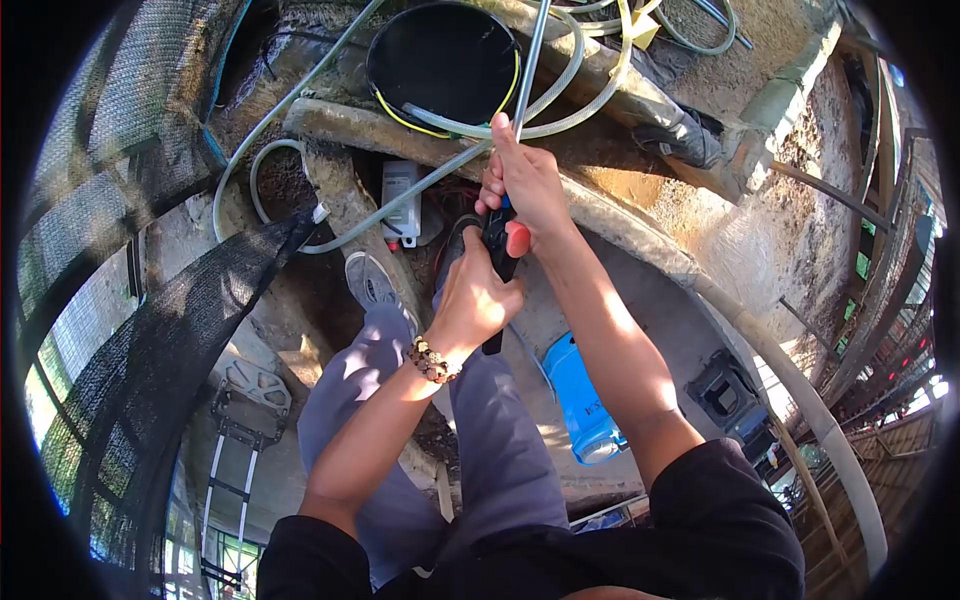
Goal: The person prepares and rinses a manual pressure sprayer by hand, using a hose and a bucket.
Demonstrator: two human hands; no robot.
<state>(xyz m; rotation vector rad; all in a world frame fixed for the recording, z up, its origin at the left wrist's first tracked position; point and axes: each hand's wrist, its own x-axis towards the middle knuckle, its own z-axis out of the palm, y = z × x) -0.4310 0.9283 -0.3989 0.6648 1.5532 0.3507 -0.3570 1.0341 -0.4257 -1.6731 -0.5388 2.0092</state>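
Both hands are on a spray wand, a long silver tube (534,62) with a black handle (498,240) and a red-orange knob or lever (517,239) on its side. My left hand (468,305), below a beaded bracelet, is wrapped round the lower handle. Higher up, my right hand (530,190) closes round the place where handle and tube meet, its thumb stretched along the tube. Part of the handle is hidden behind the fingers. On the ground, right of my legs, lies a blue tank (582,395) with a thin hose beside it.
A black bucket (440,60) with a yellow-green rim stands ahead. A clear hose (365,228) loops around it. A grey-white container (402,182) lies near my shoe (370,280). Black netting (150,330) hangs at left. A black plastic piece (728,395) sits at right, near a curved pipe (800,410).
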